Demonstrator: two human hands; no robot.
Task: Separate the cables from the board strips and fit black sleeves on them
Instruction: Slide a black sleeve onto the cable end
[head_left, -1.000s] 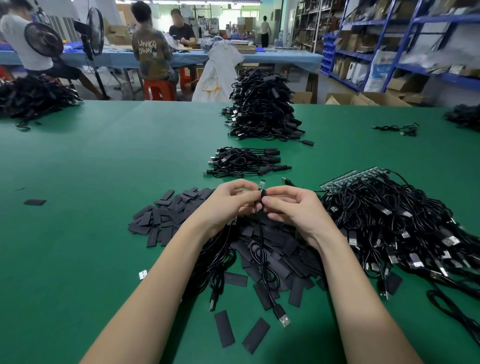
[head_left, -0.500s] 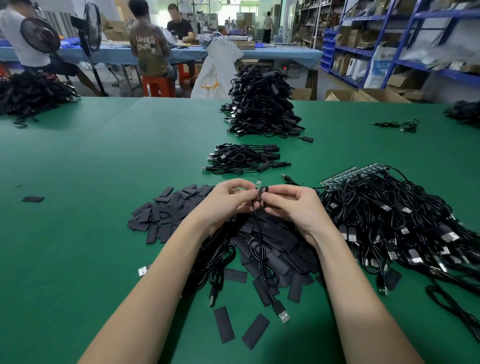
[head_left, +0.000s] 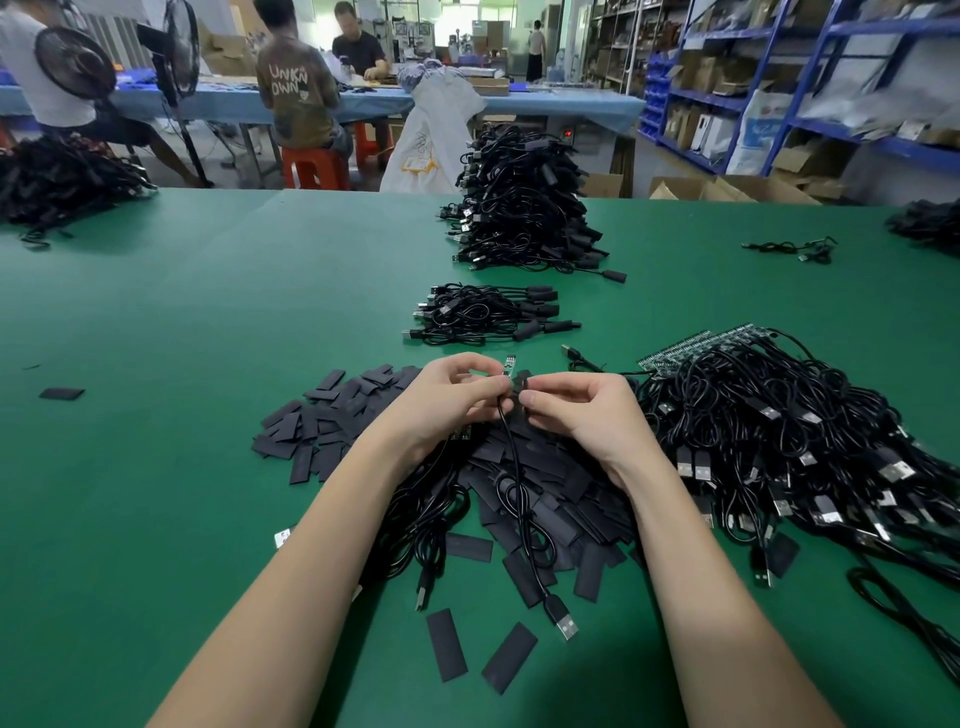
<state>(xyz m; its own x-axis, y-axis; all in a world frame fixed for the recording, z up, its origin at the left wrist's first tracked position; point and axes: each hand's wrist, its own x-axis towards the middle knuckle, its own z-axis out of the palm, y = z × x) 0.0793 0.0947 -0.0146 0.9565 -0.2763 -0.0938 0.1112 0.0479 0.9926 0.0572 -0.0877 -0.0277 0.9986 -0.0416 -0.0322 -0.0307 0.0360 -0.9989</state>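
Black sleeve (head_left: 521, 385) half hidden between left hand (head_left: 451, 395), right hand (head_left: 582, 410)

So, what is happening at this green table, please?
A person is fitting a black sleeve onto a cable over the green table. The left hand pinches the cable's small board end; the right hand pinches the sleeve beside it. Loose sleeves lie below, unprocessed cables to the right, finished ones beyond.
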